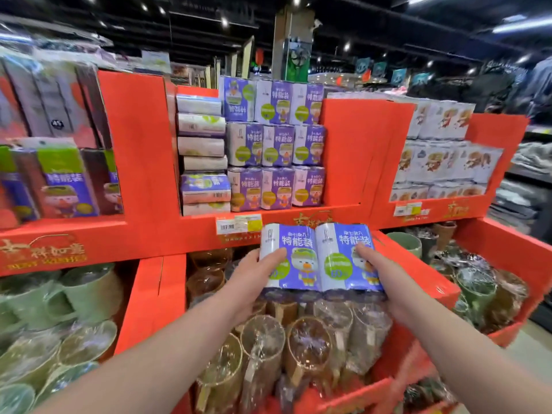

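I hold a purple and white pack of rolls point(313, 255) with a cartoon duck print, in front of a red cardboard display point(346, 156). My left hand point(254, 279) grips the pack's left end, thumb across the front. My right hand point(379, 273) grips its right end, thumb on the front. The pack hangs above a lower bin, just below the shelf edge. Stacks of matching packs point(274, 144) fill the shelf compartment behind it, several rows high.
The red bin point(418, 264) below holds plastic-wrapped brown cups point(307, 336). Green mugs point(86, 291) sit in the bin at left. Other wrapped packs point(442, 150) stand at right, tissue packs point(203, 150) at centre left. Price tags point(239, 224) are on the shelf edge. An aisle floor point(534, 345) lies at far right.
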A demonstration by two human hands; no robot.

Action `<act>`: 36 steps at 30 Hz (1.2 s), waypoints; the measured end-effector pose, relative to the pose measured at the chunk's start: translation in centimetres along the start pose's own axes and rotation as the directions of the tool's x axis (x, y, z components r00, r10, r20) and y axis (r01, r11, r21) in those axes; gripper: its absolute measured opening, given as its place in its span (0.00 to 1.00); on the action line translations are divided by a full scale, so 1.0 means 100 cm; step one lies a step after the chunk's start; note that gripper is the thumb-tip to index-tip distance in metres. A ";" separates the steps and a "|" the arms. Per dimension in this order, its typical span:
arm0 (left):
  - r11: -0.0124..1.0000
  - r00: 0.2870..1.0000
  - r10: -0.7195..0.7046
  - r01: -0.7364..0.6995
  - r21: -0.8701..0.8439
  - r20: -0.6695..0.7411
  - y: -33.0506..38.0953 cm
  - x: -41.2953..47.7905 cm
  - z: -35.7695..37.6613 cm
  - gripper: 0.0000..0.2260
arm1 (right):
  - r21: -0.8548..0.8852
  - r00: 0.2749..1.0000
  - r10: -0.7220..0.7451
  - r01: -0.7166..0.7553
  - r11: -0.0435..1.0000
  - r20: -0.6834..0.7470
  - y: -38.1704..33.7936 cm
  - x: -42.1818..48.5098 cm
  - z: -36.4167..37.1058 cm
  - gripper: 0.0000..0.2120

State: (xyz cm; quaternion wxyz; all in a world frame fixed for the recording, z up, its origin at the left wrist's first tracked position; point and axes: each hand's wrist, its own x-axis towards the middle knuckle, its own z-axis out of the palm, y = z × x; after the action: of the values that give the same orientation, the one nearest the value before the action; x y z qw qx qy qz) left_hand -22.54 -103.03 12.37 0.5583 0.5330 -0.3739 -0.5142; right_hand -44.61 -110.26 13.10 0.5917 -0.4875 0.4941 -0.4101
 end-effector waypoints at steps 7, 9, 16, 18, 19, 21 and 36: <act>0.974 0.958 0.200 -0.218 -0.068 -0.207 0.041 0.038 -0.034 0.12 | -0.136 0.962 -0.245 0.260 0.956 0.117 -0.075 0.086 0.059 0.13; 0.960 0.922 0.255 -0.277 -0.038 -0.290 0.053 0.044 -0.046 0.15 | -0.158 0.940 -0.308 0.329 0.931 0.146 -0.093 0.111 0.078 0.13; 0.928 0.784 0.337 -0.369 0.045 -0.521 0.081 0.059 -0.071 0.13 | -0.312 0.867 -0.393 0.481 0.819 0.305 -0.110 0.187 0.122 0.20; 0.927 0.762 0.341 -0.370 0.062 -0.550 0.082 0.058 -0.075 0.14 | -0.388 0.871 -0.344 0.469 0.794 0.350 -0.105 0.203 0.132 0.23; 0.925 0.752 0.348 -0.373 0.075 -0.560 0.082 0.058 -0.077 0.14 | -0.418 0.882 -0.295 0.440 0.795 0.368 -0.102 0.208 0.137 0.21; 0.919 0.735 0.368 -0.381 0.102 -0.569 0.081 0.057 -0.079 0.12 | -0.450 0.891 -0.224 0.400 0.799 0.394 -0.093 0.222 0.147 0.17; 0.922 0.733 0.377 -0.358 0.150 -0.566 0.085 0.074 -0.077 0.13 | -0.578 0.917 -0.145 0.351 0.737 0.371 -0.075 0.248 0.188 0.29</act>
State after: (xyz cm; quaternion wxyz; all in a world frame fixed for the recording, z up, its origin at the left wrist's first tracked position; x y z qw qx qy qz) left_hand -12.17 -109.40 18.55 0.7278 0.5890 -0.2896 -0.1990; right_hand -21.79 -132.38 16.53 0.3998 -0.7766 0.4363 -0.2160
